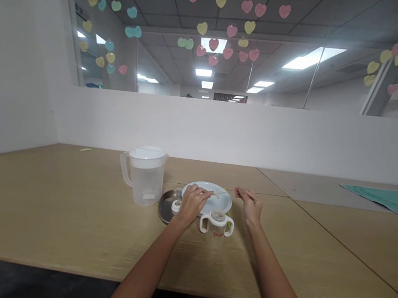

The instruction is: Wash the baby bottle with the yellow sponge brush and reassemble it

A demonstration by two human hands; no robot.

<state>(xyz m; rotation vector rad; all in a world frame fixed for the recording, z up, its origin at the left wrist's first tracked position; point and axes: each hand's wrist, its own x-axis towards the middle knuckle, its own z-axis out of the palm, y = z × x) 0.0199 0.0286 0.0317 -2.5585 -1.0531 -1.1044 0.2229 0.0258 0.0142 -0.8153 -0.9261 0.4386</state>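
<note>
My left hand [193,203] reaches over the left side of a white plate [227,206], its fingers closed on a small pale piece [216,195] that I cannot make out. Right of the plate, my right hand [250,206] is raised with its fingertips pinched together. A thin dark line runs over the plate between both hands; whether the right fingers hold it is too small to tell. In front of the plate stands an open clear baby bottle [215,234] with two white handles. A bottle teat with a white collar [175,206] is left of my left hand.
The teat sits on a round metal tray [165,212]. A clear plastic pitcher with lid [147,181] stands to its left. Something green [229,221] shows behind the bottle. A teal cloth [388,198] lies far right. A white wall [223,132] closes off the table's back.
</note>
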